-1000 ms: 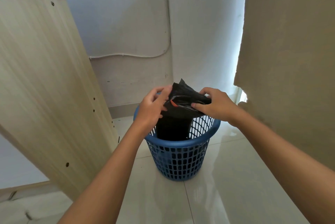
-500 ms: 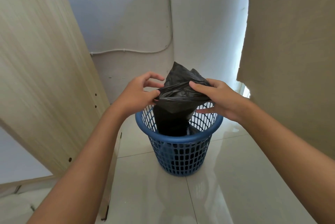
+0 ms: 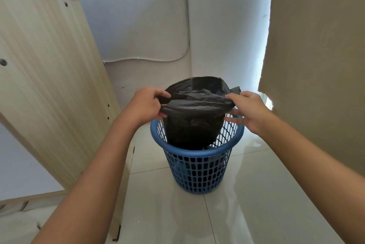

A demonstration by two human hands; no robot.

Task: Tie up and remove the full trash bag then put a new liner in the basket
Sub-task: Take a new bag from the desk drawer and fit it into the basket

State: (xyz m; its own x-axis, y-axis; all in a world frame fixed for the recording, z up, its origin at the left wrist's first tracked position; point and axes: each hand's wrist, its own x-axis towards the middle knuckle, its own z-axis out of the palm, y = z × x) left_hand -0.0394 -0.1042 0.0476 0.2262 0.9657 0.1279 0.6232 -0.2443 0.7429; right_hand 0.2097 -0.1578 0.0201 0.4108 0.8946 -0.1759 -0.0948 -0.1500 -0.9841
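Both hands, left hand [image 3: 145,106] and right hand [image 3: 249,110], pinch the black bag's [image 3: 194,117] mouth wide over the blue basket [image 3: 197,168]; lining looks underway (old bag unseen); the rim is uncovered.

Two bare forearms reach in from the lower edge, one from each side. No sleeves show up to the frame edge. The left hand [image 3: 145,105] and right hand [image 3: 249,109] wear no gloves, rings, watch or bands. The fingers [image 3: 234,96] have short, unpainted nails.
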